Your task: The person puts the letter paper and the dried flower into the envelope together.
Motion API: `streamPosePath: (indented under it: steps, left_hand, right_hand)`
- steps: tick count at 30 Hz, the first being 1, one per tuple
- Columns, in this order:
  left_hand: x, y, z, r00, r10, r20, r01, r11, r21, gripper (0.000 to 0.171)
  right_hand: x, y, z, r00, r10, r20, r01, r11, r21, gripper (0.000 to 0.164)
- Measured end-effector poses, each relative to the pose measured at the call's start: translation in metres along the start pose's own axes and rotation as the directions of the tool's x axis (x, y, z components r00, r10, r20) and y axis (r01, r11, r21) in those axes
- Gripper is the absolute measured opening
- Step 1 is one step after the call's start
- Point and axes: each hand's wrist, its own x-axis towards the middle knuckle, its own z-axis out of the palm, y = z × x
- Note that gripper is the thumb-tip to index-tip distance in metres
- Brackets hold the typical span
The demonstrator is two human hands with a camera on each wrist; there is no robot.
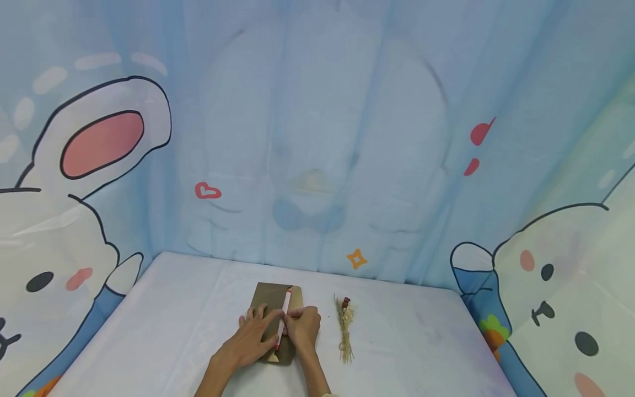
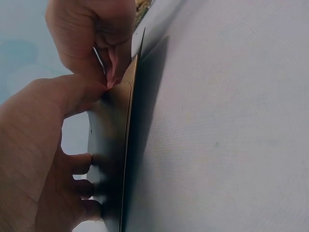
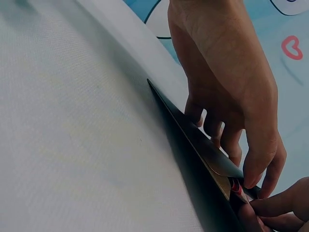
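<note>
A brown paper envelope [image 1: 263, 296] lies on the table, its lighter tan flap [image 1: 297, 298] folded out at the right. Along the flap side runs a narrow whitish strip [image 1: 286, 302] with red ends. My left hand [image 1: 250, 337] rests on the envelope with fingers spread, thumb and index finger beside the strip. At the strip's right edge, my right hand [image 1: 305, 327] pinches it between thumb and fingers. The right wrist view shows the strip's red end [image 3: 236, 186] layered in the envelope's opening. Fingers hide the strip's middle.
A small bunch of dried flowers [image 1: 345, 325] with a dark red bloom lies to the right of the envelope. White cloth [image 1: 421, 336] covers the table. Behind and at both sides hangs a blue curtain [image 1: 317, 110] with cartoon animals.
</note>
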Motion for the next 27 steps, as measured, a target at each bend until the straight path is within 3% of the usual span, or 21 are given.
streamPosePath:
  steps: [8, 12, 20, 27]
  left_hand:
    - [0.000, 0.001, -0.002, 1.000, 0.003, -0.010, -0.003, 1.000, 0.006, 0.063]
    - [0.001, 0.001, -0.002, 1.000, -0.008, 0.007, 0.008, 1.000, -0.012, 0.063]
    - [0.002, -0.001, -0.001, 1.000, -0.008, 0.008, 0.008, 1.000, -0.017, 0.060]
    - [0.000, 0.001, -0.001, 1.000, -0.024, 0.020, 0.024, 0.999, -0.024, 0.063]
  right_hand:
    - [0.005, 0.003, 0.006, 0.998, -0.017, 0.060, 0.013, 0.998, 0.063, 0.009]
    - [0.004, 0.002, 0.007, 0.997, -0.039, 0.067, 0.036, 0.999, 0.039, 0.013]
    - [0.003, -0.002, 0.009, 0.994, 0.025, 0.105, -0.028, 0.999, 0.026, 0.015]
    - [0.001, 0.000, 0.011, 0.996, 0.035, 0.082, -0.038, 0.999, 0.033, 0.017]
